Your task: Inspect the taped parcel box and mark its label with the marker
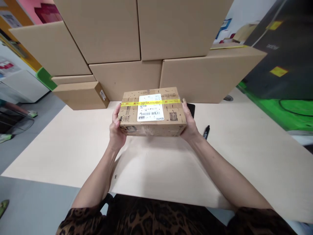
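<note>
Between both hands is a brown cardboard box (129,112), held over the table with its top face tilted toward me. A strip of yellow tape crosses its top, and a white shipping label (150,111) with a barcode lies under the tape. My left hand (117,129) grips the left end, fingers wrapped round the edge. At the right end my right hand (190,125) grips the box, its thumb up along the side. Partly hidden behind the right hand lies a flat black object (191,109). A black marker pen (206,132) rests just right of that wrist.
Large plain cartons (105,32) are stacked along the back of the light wooden table (73,147). A smaller closed box (78,94) with a label stands at the back left. Green material (281,107) lies beyond the right edge. Another person's legs (17,109) show at far left.
</note>
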Motion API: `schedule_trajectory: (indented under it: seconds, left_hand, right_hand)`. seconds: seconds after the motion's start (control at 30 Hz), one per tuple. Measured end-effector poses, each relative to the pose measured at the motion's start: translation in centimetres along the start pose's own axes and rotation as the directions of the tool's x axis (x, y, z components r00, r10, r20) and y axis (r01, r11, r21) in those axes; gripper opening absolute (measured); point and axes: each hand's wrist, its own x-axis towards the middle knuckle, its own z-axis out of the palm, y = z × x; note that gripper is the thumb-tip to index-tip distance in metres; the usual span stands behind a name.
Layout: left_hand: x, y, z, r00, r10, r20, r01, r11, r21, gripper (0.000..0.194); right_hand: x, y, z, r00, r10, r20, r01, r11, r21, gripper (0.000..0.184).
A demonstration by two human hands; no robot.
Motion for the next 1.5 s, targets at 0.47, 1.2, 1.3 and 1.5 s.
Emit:
schedule_trajectory:
  seconds: [0.47, 1.2, 1.3, 1.5]
  left_hand:
    - [-0.5, 0.2, -0.3, 0.983, -0.08, 0.167, 0.082, 0.997, -0.004, 0.086]
    - [-0.5, -0.4, -1.3, 0.983, -0.003, 0.183, -0.027, 0.986, 0.163, 0.097]
    - [-0.3, -0.9, -2.1, 0.949, 0.157, 0.275, -0.249, 0.907, 0.34, 0.118]
    - [0.7, -1.9, -3.3, 0.735, 0.275, 0.62, -0.639, 0.588, 0.497, 0.147]
  right_hand:
    - [0.0, -3.7, -0.5, 0.995, 0.095, -0.006, -0.095, 0.995, 0.003, 0.06]
    - [-0.2, 0.7, -1.0, 0.986, -0.138, 0.092, 0.146, 0.985, -0.091, 0.079]
    - [0.7, 0.5, -1.4, 0.988, -0.141, 0.064, 0.146, 0.986, -0.084, 0.08]
    - [1.5, 0.2, -3.7, 0.995, 0.096, -0.04, -0.095, 0.995, 0.027, 0.056]
